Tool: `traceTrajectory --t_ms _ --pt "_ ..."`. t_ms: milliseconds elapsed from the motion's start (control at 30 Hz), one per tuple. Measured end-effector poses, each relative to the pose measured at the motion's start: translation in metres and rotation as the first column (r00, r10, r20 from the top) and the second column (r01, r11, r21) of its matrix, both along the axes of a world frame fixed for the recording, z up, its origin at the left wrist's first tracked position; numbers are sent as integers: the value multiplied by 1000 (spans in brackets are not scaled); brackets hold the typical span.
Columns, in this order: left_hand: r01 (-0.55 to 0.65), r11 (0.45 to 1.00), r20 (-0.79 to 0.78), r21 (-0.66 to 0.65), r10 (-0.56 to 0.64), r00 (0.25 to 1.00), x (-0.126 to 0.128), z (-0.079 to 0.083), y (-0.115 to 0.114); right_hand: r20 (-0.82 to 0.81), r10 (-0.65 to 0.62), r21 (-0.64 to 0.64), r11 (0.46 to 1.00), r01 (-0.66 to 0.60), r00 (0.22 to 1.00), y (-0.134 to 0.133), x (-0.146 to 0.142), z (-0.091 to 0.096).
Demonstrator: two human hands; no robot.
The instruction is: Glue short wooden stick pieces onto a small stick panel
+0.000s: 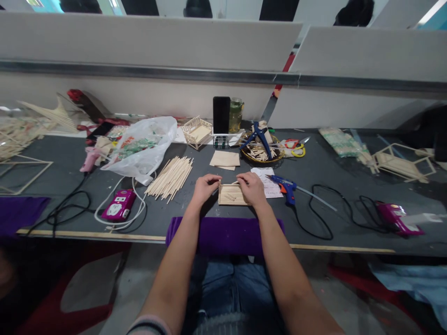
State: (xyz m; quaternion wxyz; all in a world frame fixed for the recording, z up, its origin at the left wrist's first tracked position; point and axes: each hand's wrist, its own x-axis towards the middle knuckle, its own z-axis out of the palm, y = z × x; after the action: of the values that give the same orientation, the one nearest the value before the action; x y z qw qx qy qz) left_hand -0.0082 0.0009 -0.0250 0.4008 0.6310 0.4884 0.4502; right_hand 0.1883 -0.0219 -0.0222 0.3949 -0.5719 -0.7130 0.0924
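A small rectangular piece built of thin wooden sticks (232,199) lies on the dark table in front of me, a few loose short bits on top. My left hand (206,190) pinches its far left corner, where a short stick stands up. Over its right side is my right hand (252,188), fingers closed at the far edge around what looks like a short wooden stick (235,182); the fingertips hide part of it. A rolled purple towel (228,232) lies under my forearms. To the right rests a blue glue gun (287,187), a glue stick in its back.
Left lie loose wooden sticks (171,179), a plastic bag (145,142) and a purple power box (119,204) with cables. Behind are wooden sheets (225,159), a phone (221,114), a jar (236,114), a basket (260,160) and scissors (298,150). A cord (314,236) trails right.
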Motion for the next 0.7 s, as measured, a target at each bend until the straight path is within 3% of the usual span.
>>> traceTrajectory --t_ms 700 --pt "-7 999 7 -34 7 1000 1 3 -2 -51 -13 -22 1000 12 999 -1 2 2"
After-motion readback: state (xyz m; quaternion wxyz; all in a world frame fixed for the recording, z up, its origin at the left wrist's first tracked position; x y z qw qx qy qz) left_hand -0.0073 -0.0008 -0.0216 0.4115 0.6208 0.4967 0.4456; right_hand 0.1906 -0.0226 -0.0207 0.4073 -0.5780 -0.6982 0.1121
